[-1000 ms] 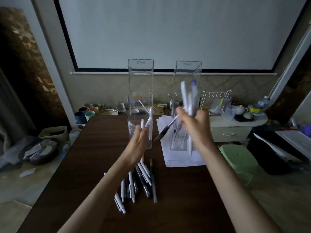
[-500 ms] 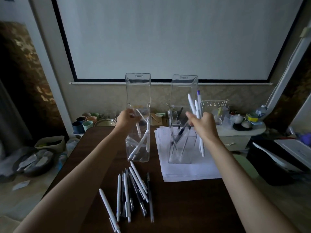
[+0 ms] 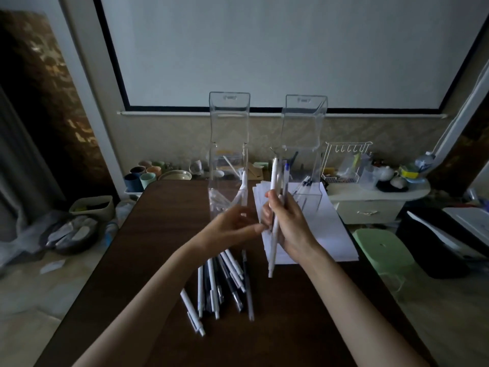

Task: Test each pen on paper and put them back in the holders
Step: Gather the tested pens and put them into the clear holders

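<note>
Dim room, projector screen [image 3: 264, 49] filling the far wall, dark wood counter [image 3: 164, 234] running away from the person.

Bundle of pens [image 3: 274, 181] is standing near-vertical over the counter's middle, long axis up-down, tips pointing down past the near-left corner of the paper stack [image 3: 336, 234]. The right hand [image 3: 291, 226] is clenching the bundle round its lower half. The left hand [image 3: 230, 230] is reaching in from the left, fingertips [image 3: 262, 227] touching the bundle low down; can't tell whether it's pinching one pen or just meeting it. Judgement: it's picking one pen out for testing.

Key relation: the paper is lying directly behind and to the right of the bundle, so the right hand is the nearer one for writing.

Containers:
- right holder [image 3: 307, 144], clear acrylic, is sitting on the paper's far end just behind the bundle, with a few pens [image 3: 304, 182] leaning inside.
- left holder [image 3: 229, 133], same type, is standing on bare counter beyond the left hand, with several white pens [image 3: 242, 197] leaning inside.

Loose pens [image 3: 227, 282] are lying in a rough fan on the counter under the left wrist, long axes pointing mostly away from the person. Judgement: plenty left to do.

Off the counter, cups [image 3: 143, 176] are sitting far left and a green stool [image 3: 381, 245] right.
</note>
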Demonstrator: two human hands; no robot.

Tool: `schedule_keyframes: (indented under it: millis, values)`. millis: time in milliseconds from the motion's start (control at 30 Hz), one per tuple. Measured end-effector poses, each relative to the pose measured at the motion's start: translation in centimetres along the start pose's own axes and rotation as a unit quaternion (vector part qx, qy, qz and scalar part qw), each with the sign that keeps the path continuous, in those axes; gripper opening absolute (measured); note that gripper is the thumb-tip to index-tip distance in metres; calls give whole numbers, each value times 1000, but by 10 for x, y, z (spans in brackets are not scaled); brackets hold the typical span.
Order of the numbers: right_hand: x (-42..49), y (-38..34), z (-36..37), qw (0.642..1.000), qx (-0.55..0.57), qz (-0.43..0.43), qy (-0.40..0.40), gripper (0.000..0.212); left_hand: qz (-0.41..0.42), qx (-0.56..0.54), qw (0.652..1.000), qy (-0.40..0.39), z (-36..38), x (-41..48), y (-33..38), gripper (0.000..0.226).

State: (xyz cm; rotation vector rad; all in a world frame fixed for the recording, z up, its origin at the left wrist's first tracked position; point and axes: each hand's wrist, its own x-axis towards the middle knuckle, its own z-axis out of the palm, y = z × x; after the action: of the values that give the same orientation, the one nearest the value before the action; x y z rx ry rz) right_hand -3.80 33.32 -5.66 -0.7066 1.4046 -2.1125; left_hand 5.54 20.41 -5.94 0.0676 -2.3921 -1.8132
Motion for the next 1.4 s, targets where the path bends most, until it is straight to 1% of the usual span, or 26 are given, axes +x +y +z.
schedule_keyframes:
  millis: [33,67,100,133,200,333,400,500,567,600,667,733,800,900,933,1000,1067,1133,1200,1267,1333,1400]
  values:
    - [-1,6,7,999,35,11,9,19,-13,-8,999,-46,6,-5,-5,46]
    - [-1,11,13,998,61,21,21,17,-17,-13,997,-78,11,-10,-9,45]
    - [-1,15,18,996,74,29,32,18,-16,-20,996,-90,15,-13,-12,41]
    - [-1,19,22,996,77,30,38,20,-12,-29,996,-85,18,-16,-14,33]
    - [-2,23,25,996,73,29,37,23,-16,-32,998,-51,22,-18,-12,20]
    - [-3,18,20,998,43,38,18,31,-39,-11,999,-20,25,-17,-12,19]
    - [-4,13,18,999,31,33,9,27,-32,-17,999,-7,25,-16,-12,20]
    - [-7,6,16,999,15,30,7,25,-11,-49,999,1,27,-13,-12,7]
    - [-9,2,14,999,9,44,-5,28,-11,-80,997,-4,30,-11,-10,18]
    - [-10,0,13,999,1,49,-13,31,-14,-84,996,-8,31,-11,-8,19]
    - [-11,-3,11,998,-22,52,-20,38,-13,-85,996,-8,34,-10,-7,10]
    - [-11,-2,9,998,-31,47,-14,41,-12,-91,996,-4,37,-7,-7,11]
    - [-12,-1,9,999,-5,42,4,42,-13,-92,996,1,39,-5,-8,17]
    - [-11,1,9,996,77,28,46,37,2,-79,997,-7,38,-1,-6,16]
    - [-9,2,8,995,65,13,71,34,9,-69,998,-9,38,1,-4,16]
    - [-2,-1,3,989,-27,-25,144,25,20,-59,998,20,36,5,2,17]
    - [9,-15,-7,974,-97,-73,191,22,31,-59,993,94,26,14,7,18]
    - [20,-37,-17,962,-128,-109,217,21,35,-82,981,172,7,27,15,20]
    - [32,-57,-30,950,-158,-148,226,20,46,-143,962,230,-14,42,27,20]
    - [43,-71,-38,933,-207,-186,226,18,71,-162,948,264,-33,61,38,18]
    - [53,-79,-43,915,-264,-209,224,18,75,-159,946,271,-46,83,41,15]
    - [60,-82,-47,890,-329,-222,224,23,55,-140,951,272,-51,100,34,11]
